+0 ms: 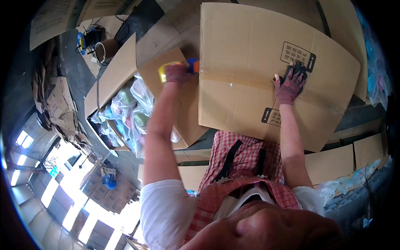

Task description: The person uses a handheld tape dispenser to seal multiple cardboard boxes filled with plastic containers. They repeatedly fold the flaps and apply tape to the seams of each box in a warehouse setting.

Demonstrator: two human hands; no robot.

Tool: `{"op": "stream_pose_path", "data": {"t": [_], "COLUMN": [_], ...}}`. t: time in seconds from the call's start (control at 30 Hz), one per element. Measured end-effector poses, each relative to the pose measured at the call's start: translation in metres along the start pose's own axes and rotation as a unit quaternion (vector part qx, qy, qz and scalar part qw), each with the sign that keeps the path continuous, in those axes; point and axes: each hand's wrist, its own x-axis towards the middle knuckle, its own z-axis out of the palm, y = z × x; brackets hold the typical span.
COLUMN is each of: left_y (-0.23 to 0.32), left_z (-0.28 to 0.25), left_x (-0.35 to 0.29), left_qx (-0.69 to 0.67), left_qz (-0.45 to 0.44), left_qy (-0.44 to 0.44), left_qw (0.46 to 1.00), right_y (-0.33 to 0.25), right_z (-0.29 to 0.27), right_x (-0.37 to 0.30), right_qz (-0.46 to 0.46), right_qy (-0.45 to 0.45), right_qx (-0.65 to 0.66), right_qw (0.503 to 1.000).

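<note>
Where the sealed cardboard box (pixel 254 71) fills the upper middle of the head view, both gloved hands work on its top face. A strip of clear tape (pixel 237 79) runs across the box from its left edge toward the right hand, along the seam between the flaps. The left hand (pixel 178 74) sits at the box's left edge, its grip closed around a tape dispenser (pixel 183 66) with a yellow roll and an orange and blue handle; the dispenser touches the box edge where the tape begins. The right hand (pixel 291 85) lies flat on the top face near the right end of the tape line, fingers spread and pressing down, holding nothing; its fingertips reach a dark printed label (pixel 298 56). A second printed label (pixel 271 116) shows on the near side of the box beside the right forearm. To the left of the sealed box stands an open carton (pixel 121 71) with its flaps raised, packed with goods in clear plastic bags (pixel 129 112) showing pale green, pink and blue contents. Flat cardboard sheets (pixel 333 162) lie at the lower right, near more bagged goods. At the upper left a brown roll (pixel 106 50) and a blue item with cables (pixel 85 39) rest on the dark floor. The person wears a red checked apron (pixel 241 166) over a white short-sleeved shirt.
</note>
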Motion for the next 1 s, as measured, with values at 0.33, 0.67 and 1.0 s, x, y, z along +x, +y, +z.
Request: {"op": "stream_pose_path", "data": {"t": [0.33,0.67,1.0], "left_y": [0.020,0.171,0.201], "left_z": [-0.001,0.015,-0.010], "left_x": [-0.043,-0.087,-0.088], "left_qx": [-0.665,-0.771,-0.734], "left_qz": [-0.264,-0.116,-0.213], "left_qy": [0.178,0.353,0.459], "left_qw": [0.676,0.517,0.454], "right_y": [-0.003,0.011,0.244], "right_z": [-0.017,-0.041,-0.055], "right_x": [0.005,0.020,0.207], "right_qz": [-0.006,-0.077,-0.169], "right_qy": [-0.053,-0.185,-0.025], "right_qx": [0.019,0.234,0.067], "right_qw": [0.998,0.951,0.983]}}
